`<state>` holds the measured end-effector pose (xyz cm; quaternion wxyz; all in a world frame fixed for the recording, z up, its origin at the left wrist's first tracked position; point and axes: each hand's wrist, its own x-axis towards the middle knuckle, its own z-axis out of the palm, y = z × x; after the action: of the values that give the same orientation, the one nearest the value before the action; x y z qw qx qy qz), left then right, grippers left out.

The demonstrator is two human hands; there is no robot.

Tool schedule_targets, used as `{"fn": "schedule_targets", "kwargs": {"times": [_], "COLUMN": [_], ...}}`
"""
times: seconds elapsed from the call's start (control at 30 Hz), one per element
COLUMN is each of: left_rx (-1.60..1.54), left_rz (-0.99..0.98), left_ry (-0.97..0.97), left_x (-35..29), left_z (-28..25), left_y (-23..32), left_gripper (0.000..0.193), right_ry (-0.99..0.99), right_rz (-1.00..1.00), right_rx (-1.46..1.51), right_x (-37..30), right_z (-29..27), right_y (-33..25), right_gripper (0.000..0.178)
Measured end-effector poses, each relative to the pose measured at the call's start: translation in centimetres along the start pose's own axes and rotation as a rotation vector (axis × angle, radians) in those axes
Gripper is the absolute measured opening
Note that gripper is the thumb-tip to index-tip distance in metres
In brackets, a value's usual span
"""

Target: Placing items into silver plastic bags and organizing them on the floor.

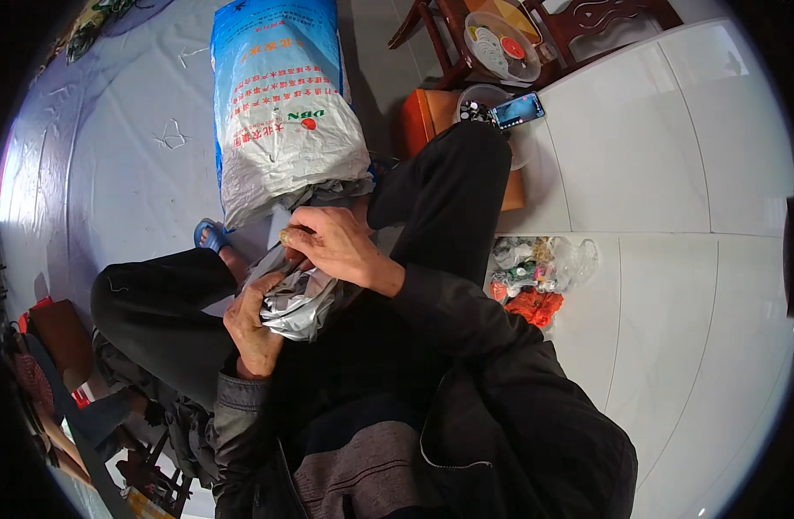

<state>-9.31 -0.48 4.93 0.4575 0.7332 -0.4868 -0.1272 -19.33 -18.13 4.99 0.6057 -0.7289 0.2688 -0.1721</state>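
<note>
Over my lap lies a crumpled bundle of thin silver-grey sheets [303, 304], folded in loose layers. My left hand [257, 324] is closed round its left side, thumb on top. Reaching across from the right, my right hand [338, 246] has its fingers bent in and pinching the bundle's upper edge; the fingertips are partly hidden. Just beyond the hands lies a big blue and white woven sack [289, 130]. Similar grey sheets stick out of the sack's near end. Whether the sheets are plastic or foil I cannot tell.
To the right stand an orange box [427, 117] and a clear tub with a phone [519, 111] on it. A round plastic container [501, 48] rests on a dark wooden chair [444, 26]. Small bagged items and a red-orange bundle [533, 307] lie on the tiles. Another person's leg [107, 415] shows at lower left.
</note>
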Motion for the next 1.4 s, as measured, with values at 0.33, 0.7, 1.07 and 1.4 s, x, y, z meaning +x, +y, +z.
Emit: {"fn": "schedule_targets", "kwargs": {"times": [0.33, 0.7, 1.07, 1.4], "left_rx": [0.027, 0.037, 0.047, 0.052], "left_rz": [0.104, 0.34, 0.433, 0.449], "left_ry": [-0.116, -0.143, -0.09, -0.108], "left_x": [0.0, 0.7, 0.6, 0.4], "left_z": [-1.3, -3.7, -4.9, -5.2], "left_y": [1.3, 3.8, 5.7, 5.7], "left_gripper": [0.038, 0.043, 0.054, 0.053], "right_ry": [-0.112, 0.076, -0.185, -0.119], "right_rz": [0.075, 0.045, 0.255, 0.038], "right_rx": [-0.151, -0.639, -0.555, -0.47], "right_x": [6.0, 6.1, 6.3, 5.0], "right_z": [1.4, 3.0, 4.4, 5.3], "right_y": [4.5, 16.5, 18.0, 14.6], "right_gripper": [0.026, 0.027, 0.03, 0.024]}}
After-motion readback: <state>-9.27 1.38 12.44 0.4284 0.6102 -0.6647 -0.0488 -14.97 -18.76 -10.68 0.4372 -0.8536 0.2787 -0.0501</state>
